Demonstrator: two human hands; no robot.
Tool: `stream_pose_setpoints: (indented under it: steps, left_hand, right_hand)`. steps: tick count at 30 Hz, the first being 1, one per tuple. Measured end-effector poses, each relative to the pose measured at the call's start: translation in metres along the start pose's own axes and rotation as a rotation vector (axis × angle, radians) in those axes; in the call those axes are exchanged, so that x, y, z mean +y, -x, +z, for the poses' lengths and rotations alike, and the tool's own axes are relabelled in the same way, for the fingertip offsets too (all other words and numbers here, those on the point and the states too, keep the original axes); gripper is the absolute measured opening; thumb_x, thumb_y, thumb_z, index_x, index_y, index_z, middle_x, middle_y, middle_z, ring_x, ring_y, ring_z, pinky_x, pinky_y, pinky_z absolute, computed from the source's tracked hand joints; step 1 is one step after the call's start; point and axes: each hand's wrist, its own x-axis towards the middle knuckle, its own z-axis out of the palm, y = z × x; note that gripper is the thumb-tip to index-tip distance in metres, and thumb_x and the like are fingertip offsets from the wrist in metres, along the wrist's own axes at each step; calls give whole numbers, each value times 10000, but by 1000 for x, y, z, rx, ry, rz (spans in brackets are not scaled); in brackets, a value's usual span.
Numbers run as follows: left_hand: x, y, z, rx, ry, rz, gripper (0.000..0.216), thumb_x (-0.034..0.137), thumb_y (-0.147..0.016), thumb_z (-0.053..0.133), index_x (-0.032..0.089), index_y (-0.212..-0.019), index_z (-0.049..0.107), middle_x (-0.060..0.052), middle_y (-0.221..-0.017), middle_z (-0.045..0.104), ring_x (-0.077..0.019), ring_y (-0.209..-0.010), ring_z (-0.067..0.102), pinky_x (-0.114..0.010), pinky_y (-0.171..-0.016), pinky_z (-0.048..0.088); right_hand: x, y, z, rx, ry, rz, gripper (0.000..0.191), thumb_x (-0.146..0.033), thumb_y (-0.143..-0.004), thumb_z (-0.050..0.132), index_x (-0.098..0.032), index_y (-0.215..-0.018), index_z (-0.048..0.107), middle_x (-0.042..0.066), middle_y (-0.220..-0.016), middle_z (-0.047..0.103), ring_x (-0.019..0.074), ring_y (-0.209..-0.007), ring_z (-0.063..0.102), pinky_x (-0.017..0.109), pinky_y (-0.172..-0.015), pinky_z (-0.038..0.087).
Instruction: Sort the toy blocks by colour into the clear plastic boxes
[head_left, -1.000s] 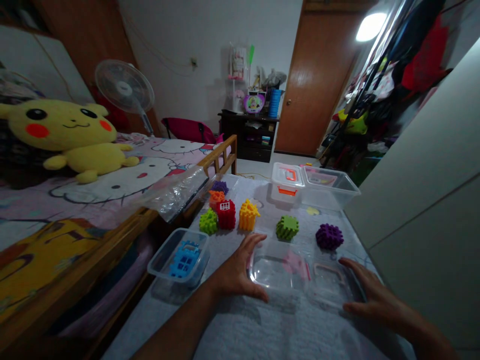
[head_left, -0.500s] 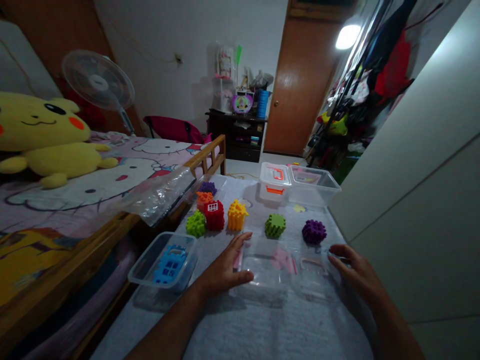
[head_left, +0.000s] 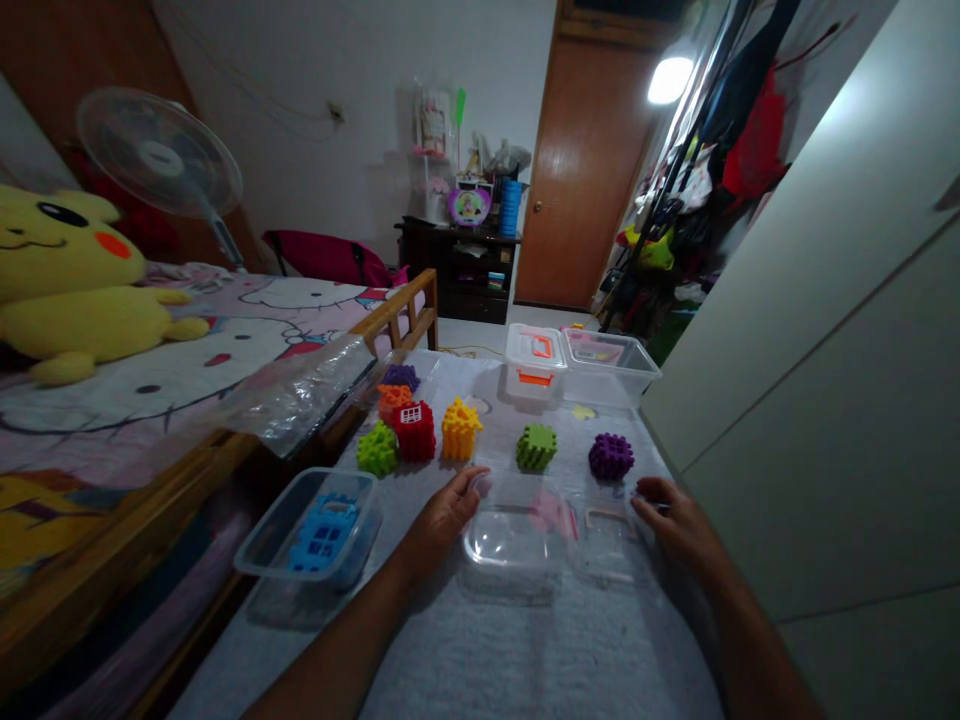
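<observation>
A clear box (head_left: pixel 511 548) sits on the cloth (head_left: pixel 517 665), a clear lid (head_left: pixel 609 548) just beside it. The left hand (head_left: pixel 444 515) reaches the box's far left corner, seemingly to steady it; the right hand (head_left: pixel 675 520) does likewise at the lid's far right corner. Whether either pinches, I cannot tell. Green (head_left: pixel 537 447) and purple blocks (head_left: pixel 611 457) stand beyond, apparently leaving room.

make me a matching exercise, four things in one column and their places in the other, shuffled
1. blue piece
2. left hand
3. lidded box
4. red block

A. between the light green block and yellow block
B. beside an open box at the far end
C. inside a clear tub
D. at the left side of the middle container

Pairs: 1-C, 2-D, 3-B, 4-A
</observation>
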Motion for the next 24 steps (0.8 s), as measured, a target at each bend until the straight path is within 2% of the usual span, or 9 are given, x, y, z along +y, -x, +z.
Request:
stream_pose_setpoints:
  steps: [3, 5, 10, 17, 21, 24]
  left_hand:
    - [2, 0, 1, -5, 15, -12, 669, 676, -837, 545, 195, -1302, 523, -86, -1195, 629, -276, -1114, 577, -364, -929, 444]
    - [4, 0, 1, -1, 5, -17, 663, 676, -835, 548, 194, -1290, 535, -82, -1172, 639, -273, -1097, 583, -359, -919, 449]
    - [5, 0, 2, 33, -19, -3, 648, 676, -835, 553, 177, -1247, 570, -86, -1168, 644, -274, -1133, 563, -348, -946, 427]
    - [2, -2, 3, 19, 6, 19, 607, 652, -857, 544, 164, -1214, 593, -92, -1120, 660, -275, -1124, 577, -375, -972, 425]
    - [-3, -4, 1, 20, -7, 43, 589, 645, -856, 554, 166, -1191, 620, -113, -1191, 651, -290, -1177, 561, -402, -1030, 399]
    - [-4, -5, 0, 12, -14, 44, 558, 611, -888, 533, 169, -1218, 613, -114, -1192, 655, -281, -1180, 562, -407, -1036, 401]
  right_hand:
    - [-11, -6, -13, 79, 95, -56, 470, -503, -770, 561, -188, -1117, 590, 174, -1176, 660, 336, -1095, 625, 467, -911, 506]
    - [-19, -14, -18, 81, 171, -140, 524, -487, -777, 577, -196, -1213, 560, 171, -1258, 623, 339, -1169, 585, 477, -971, 474]
    - [-30, -41, -17, -15, 425, -275, 703, -384, -728, 654, -179, -1372, 460, 178, -1416, 516, 367, -1319, 456, 510, -1082, 363]
    - [-33, -70, -10, -179, 593, -324, 918, -345, -630, 728, -219, -1462, 362, 169, -1496, 430, 390, -1381, 365, 536, -1075, 314]
    - [-35, -82, -5, -232, 668, -282, 923, -331, -593, 746, -216, -1442, 402, 171, -1492, 438, 399, -1381, 359, 539, -1066, 308]
    - [-35, -89, -3, -301, 701, -278, 806, -330, -604, 747, -208, -1361, 502, 172, -1410, 531, 383, -1304, 462, 484, -1024, 367]
